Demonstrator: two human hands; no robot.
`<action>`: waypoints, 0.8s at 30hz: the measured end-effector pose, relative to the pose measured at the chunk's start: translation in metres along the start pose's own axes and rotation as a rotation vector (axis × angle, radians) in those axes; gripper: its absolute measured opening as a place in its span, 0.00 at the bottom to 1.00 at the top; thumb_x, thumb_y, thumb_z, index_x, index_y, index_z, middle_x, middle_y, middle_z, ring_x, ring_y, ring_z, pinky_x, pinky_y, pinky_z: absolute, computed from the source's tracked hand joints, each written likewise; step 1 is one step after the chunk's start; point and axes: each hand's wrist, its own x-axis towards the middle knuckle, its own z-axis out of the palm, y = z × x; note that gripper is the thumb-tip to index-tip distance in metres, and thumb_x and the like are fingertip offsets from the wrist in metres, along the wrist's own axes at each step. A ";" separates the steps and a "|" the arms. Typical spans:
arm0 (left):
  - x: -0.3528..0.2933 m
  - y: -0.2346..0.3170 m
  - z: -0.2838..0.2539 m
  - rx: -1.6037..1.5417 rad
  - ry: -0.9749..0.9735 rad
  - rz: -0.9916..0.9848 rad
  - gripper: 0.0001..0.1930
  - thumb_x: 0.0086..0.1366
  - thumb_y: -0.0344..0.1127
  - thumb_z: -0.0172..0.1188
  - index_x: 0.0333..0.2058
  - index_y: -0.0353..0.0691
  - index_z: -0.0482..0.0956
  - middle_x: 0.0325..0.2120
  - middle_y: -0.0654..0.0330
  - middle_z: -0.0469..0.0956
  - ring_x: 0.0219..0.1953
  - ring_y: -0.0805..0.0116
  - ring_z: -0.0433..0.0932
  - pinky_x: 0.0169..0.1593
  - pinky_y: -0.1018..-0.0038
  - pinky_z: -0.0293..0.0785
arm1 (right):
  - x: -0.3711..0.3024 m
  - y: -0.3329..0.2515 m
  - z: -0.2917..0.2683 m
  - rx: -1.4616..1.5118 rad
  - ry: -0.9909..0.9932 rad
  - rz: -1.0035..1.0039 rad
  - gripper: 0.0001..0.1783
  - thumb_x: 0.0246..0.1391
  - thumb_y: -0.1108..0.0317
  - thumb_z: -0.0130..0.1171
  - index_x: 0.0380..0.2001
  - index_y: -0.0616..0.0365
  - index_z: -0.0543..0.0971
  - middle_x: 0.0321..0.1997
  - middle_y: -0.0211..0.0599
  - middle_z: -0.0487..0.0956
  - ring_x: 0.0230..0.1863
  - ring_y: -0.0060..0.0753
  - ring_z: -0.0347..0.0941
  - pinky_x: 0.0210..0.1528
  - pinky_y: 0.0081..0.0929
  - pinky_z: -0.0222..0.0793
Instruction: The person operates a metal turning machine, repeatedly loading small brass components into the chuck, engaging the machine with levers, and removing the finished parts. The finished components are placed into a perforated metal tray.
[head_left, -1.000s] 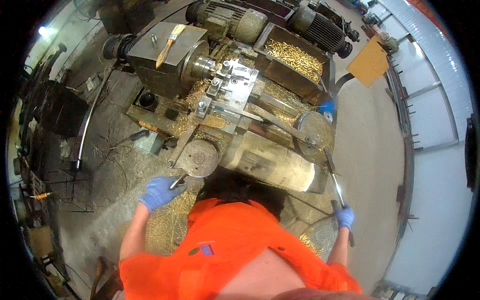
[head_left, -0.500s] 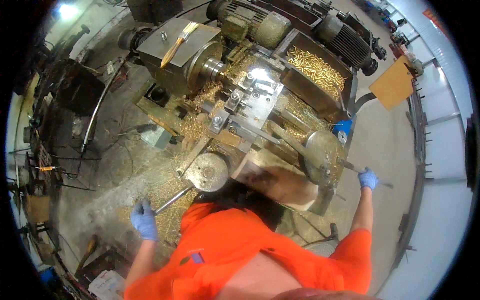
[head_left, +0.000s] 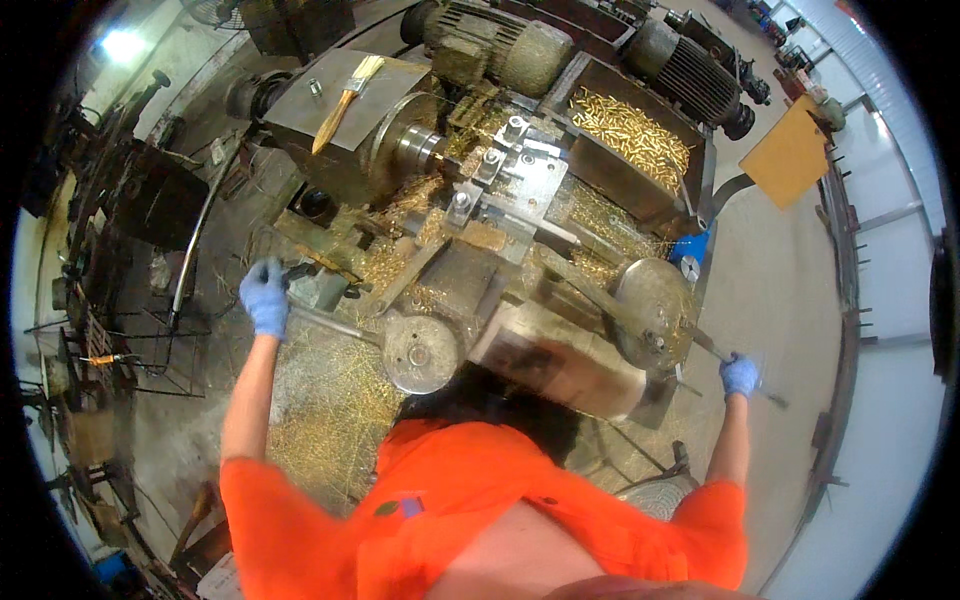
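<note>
Left blue-gloved hand [head_left: 264,296]: clamped on 1 slim steel lever [head_left: 338,324], left of round grey metal disc [head_left: 421,355]; lever newly swung farther, suggesting disc turned. Right blue-gloved hand [head_left: 739,376]: wrapped around 1 dark metal bar [head_left: 708,343], right.

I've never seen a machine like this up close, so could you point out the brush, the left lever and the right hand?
Brush [head_left: 344,103]: head view, on its wooden handle.
Left lever [head_left: 335,323]: head view, midway along its bar.
Right hand [head_left: 739,376]: head view, on the middle of its blue glove.
</note>
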 end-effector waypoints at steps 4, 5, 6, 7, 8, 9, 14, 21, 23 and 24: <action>0.042 0.003 0.033 -0.034 -0.123 0.028 0.14 0.59 0.39 0.57 0.22 0.33 0.75 0.14 0.66 0.70 0.17 0.79 0.63 0.22 0.78 0.61 | -0.066 0.013 0.012 0.047 0.019 -0.043 0.17 0.40 0.56 0.55 0.34 0.49 0.81 0.32 0.45 0.78 0.34 0.49 0.76 0.38 0.40 0.71; 0.049 0.007 0.042 -0.021 -0.120 0.080 0.14 0.59 0.39 0.58 0.24 0.32 0.76 0.15 0.66 0.71 0.17 0.79 0.64 0.22 0.78 0.62 | -0.084 0.002 0.001 0.044 -0.003 -0.019 0.16 0.41 0.55 0.55 0.32 0.51 0.81 0.31 0.46 0.78 0.33 0.49 0.76 0.37 0.40 0.71; 0.053 0.010 0.048 -0.011 -0.121 0.133 0.14 0.58 0.39 0.58 0.25 0.32 0.77 0.16 0.65 0.72 0.17 0.78 0.65 0.22 0.77 0.63 | -0.101 -0.004 -0.010 0.039 -0.026 0.011 0.16 0.41 0.54 0.55 0.29 0.52 0.81 0.30 0.47 0.78 0.33 0.50 0.75 0.36 0.41 0.71; 0.057 0.007 0.052 -0.041 -0.171 0.057 0.14 0.58 0.39 0.58 0.26 0.31 0.78 0.16 0.65 0.73 0.17 0.78 0.65 0.22 0.77 0.63 | -0.114 -0.001 -0.010 0.050 -0.057 0.006 0.17 0.41 0.53 0.55 0.28 0.54 0.80 0.29 0.48 0.78 0.32 0.51 0.75 0.36 0.41 0.71; 0.063 -0.001 0.052 -0.069 -0.220 -0.020 0.14 0.58 0.40 0.58 0.28 0.31 0.78 0.16 0.64 0.74 0.17 0.78 0.66 0.22 0.77 0.64 | -0.125 0.002 -0.009 0.062 -0.088 -0.001 0.18 0.42 0.52 0.54 0.26 0.55 0.80 0.28 0.48 0.78 0.31 0.51 0.75 0.35 0.41 0.70; 0.067 -0.009 0.050 -0.088 -0.266 -0.098 0.14 0.58 0.40 0.59 0.30 0.31 0.79 0.17 0.64 0.74 0.17 0.78 0.66 0.22 0.77 0.64 | -0.138 -0.007 -0.015 0.105 -0.087 0.046 0.20 0.42 0.50 0.54 0.26 0.56 0.80 0.28 0.50 0.77 0.31 0.52 0.74 0.35 0.42 0.70; 0.071 -0.007 0.048 -0.067 -0.160 0.015 0.14 0.58 0.41 0.58 0.28 0.32 0.79 0.15 0.64 0.73 0.16 0.79 0.66 0.21 0.78 0.63 | -0.181 -0.020 -0.010 0.100 -0.152 0.154 0.25 0.38 0.44 0.57 0.26 0.58 0.79 0.28 0.52 0.77 0.33 0.54 0.74 0.37 0.43 0.69; 0.068 -0.001 0.042 -0.065 -0.194 -0.019 0.14 0.59 0.40 0.57 0.26 0.32 0.78 0.13 0.64 0.71 0.15 0.79 0.65 0.19 0.77 0.62 | -0.171 -0.045 -0.022 0.244 -0.029 -0.012 0.22 0.40 0.46 0.57 0.28 0.55 0.79 0.29 0.50 0.78 0.32 0.53 0.74 0.36 0.43 0.69; 0.072 -0.012 0.037 -0.001 -0.218 -0.008 0.14 0.59 0.40 0.57 0.26 0.33 0.78 0.12 0.65 0.70 0.14 0.79 0.65 0.19 0.77 0.61 | -0.155 -0.060 -0.032 0.142 -0.003 -0.042 0.19 0.42 0.48 0.55 0.29 0.52 0.80 0.29 0.48 0.78 0.32 0.52 0.75 0.35 0.42 0.70; 0.074 -0.014 0.035 0.031 -0.236 0.000 0.13 0.59 0.40 0.58 0.26 0.33 0.78 0.12 0.66 0.70 0.13 0.79 0.64 0.18 0.78 0.61 | -0.144 -0.063 -0.034 0.136 0.013 -0.078 0.19 0.43 0.48 0.55 0.29 0.51 0.80 0.29 0.48 0.78 0.31 0.52 0.75 0.34 0.41 0.70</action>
